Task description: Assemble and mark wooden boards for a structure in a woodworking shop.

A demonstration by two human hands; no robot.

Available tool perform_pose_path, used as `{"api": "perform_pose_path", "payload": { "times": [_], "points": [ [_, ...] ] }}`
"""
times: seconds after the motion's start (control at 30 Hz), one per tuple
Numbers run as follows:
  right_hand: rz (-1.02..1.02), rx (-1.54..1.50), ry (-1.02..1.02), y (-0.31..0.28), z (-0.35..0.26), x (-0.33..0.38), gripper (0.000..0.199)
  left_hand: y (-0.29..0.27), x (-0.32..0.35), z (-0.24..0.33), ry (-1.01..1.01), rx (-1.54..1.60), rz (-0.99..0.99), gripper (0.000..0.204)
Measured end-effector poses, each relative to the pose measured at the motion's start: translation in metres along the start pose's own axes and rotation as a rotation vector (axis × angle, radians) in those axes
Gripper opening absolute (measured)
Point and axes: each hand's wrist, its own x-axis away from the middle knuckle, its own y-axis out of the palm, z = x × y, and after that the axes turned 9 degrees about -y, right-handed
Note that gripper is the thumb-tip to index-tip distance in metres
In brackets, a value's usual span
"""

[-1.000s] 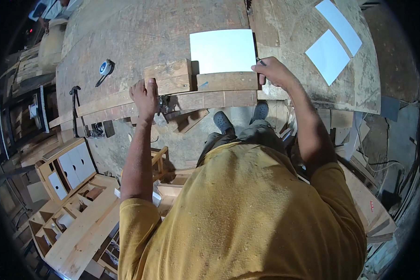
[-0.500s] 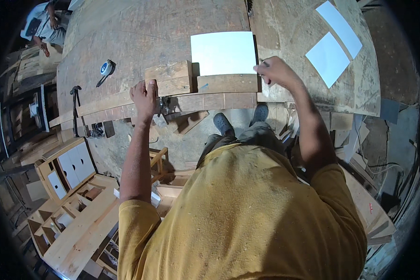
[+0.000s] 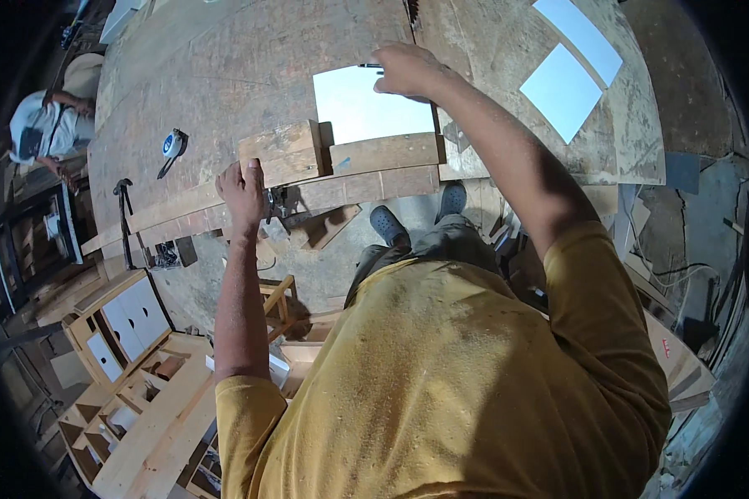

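The surface (image 3: 250, 75) lies open across the upper left of the frame, with only a tape measure (image 3: 171, 144) and a clamp (image 3: 123, 208) toward its left edge. Near the frame's centre a wooden block (image 3: 281, 152) and a long batten (image 3: 308, 195) along the near edge bar the way to the white panel (image 3: 366, 104). At upper right, two more white panels (image 3: 570, 71) cover the boards.

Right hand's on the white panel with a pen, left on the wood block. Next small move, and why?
Probably draw the pen along the white panel's far edge. The right hand holds its tip there, and the left hand presses on the wood block that butts against the panel, so it looks braced for marking.
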Motion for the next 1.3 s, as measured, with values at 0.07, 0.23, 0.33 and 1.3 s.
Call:
{"api": "perform_pose_path", "payload": {
  "times": [0.07, 0.23, 0.33, 1.3],
  "points": [
    [0.081, 0.000, -0.026, 0.009, 0.002, 0.002, 0.039, 0.002, 0.000, -0.003, 0.015, 0.011, 0.010, 0.037],
    [0.104, -0.019, -0.004, 0.007, -0.011, 0.003, 0.032, -0.001, 0.007, -0.001, -0.058, 0.058, 0.015, 0.036],
    [0.069, -0.008, -0.020, 0.006, -0.003, 0.006, 0.042, -0.005, 0.007, 0.011, 0.034, 0.060, 0.054, 0.035],
    [0.164, 0.117, -0.383, 0.064, -0.175, -0.037, 0.040, -0.028, 0.094, 0.018, -0.705, 0.967, -0.458, 0.028]
  ]
}}
